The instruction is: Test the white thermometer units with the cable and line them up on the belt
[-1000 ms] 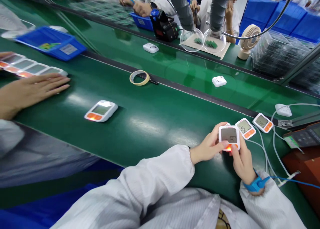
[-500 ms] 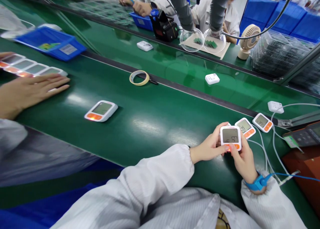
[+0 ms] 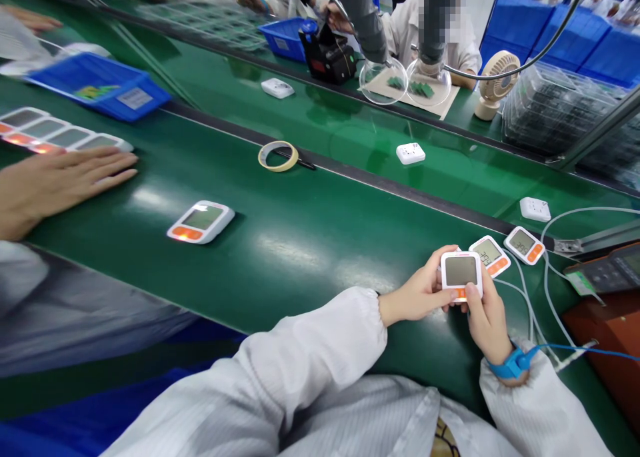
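Note:
Between my two hands is a white digital meter (image 3: 461,270) with a blank grey screen and orange buttons. My left hand (image 3: 419,298) grips its left side, thumb at the lower edge. My right hand (image 3: 489,318), with a blue strap at the wrist, grips its right side, and that thumb rests on the orange button. Just behind lies a similar meter (image 3: 490,256) showing digits, partly hidden by the held one. Another such meter (image 3: 524,245) sits to its right, close to white cables. A further meter (image 3: 201,222) with a lit orange part lies alone to my left.
At the left, a co-worker's hand (image 3: 65,184) lies by a row of meters (image 3: 65,134). Beyond are a blue tray (image 3: 135,100), a tape roll (image 3: 278,157) and white units (image 3: 411,153) on the green belt. An instrument (image 3: 607,270) and cables (image 3: 547,277) stand right.
The held meter's screen has gone from showing characters to blank. My right thumb has shifted right along the buttons. White units on the belt have moved left.

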